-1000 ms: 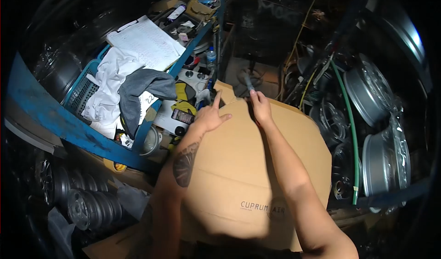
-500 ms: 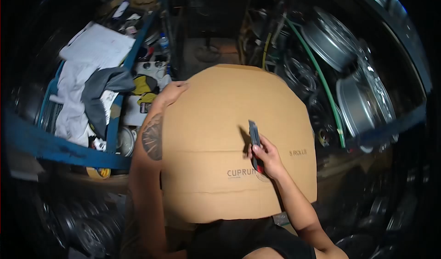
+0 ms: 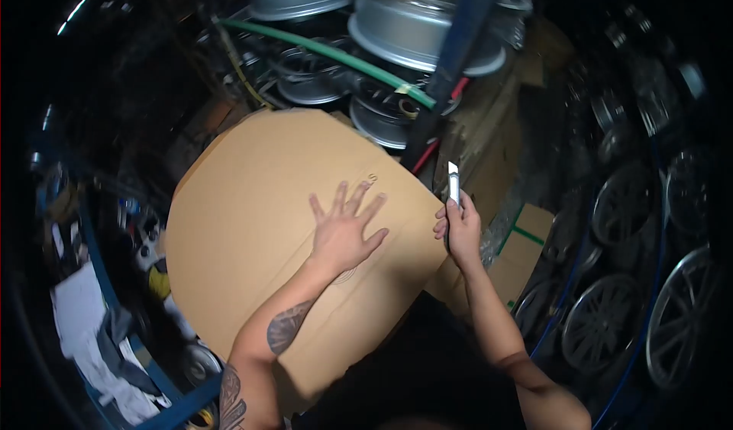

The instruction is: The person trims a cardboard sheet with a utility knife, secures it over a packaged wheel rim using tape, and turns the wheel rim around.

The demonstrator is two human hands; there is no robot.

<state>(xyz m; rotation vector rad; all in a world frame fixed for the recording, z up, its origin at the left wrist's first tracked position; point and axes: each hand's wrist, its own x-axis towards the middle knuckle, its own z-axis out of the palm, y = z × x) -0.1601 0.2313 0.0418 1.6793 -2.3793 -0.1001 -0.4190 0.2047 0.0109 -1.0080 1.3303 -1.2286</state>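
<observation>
A large piece of brown cardboard (image 3: 252,193) with cut, rounded edges lies in front of me. My left hand (image 3: 345,235) rests flat on it, fingers spread, beside some printed marks. My right hand (image 3: 463,231) is closed around a utility knife (image 3: 454,182), just past the cardboard's right edge. The knife's blade end points up and away from me. Part of its handle is hidden by my fingers.
Silver wheel rims (image 3: 397,29) sit on a rack beyond the cardboard, with a green strip (image 3: 328,51) and a blue post (image 3: 467,25). More rims (image 3: 603,319) stand at the right. White cloth (image 3: 114,384) and papers (image 3: 79,300) lie at the lower left.
The view has swung to the right. My left hand has moved from the cardboard's left edge onto its surface. The right hand, still holding the knife, has gone to the right edge.
</observation>
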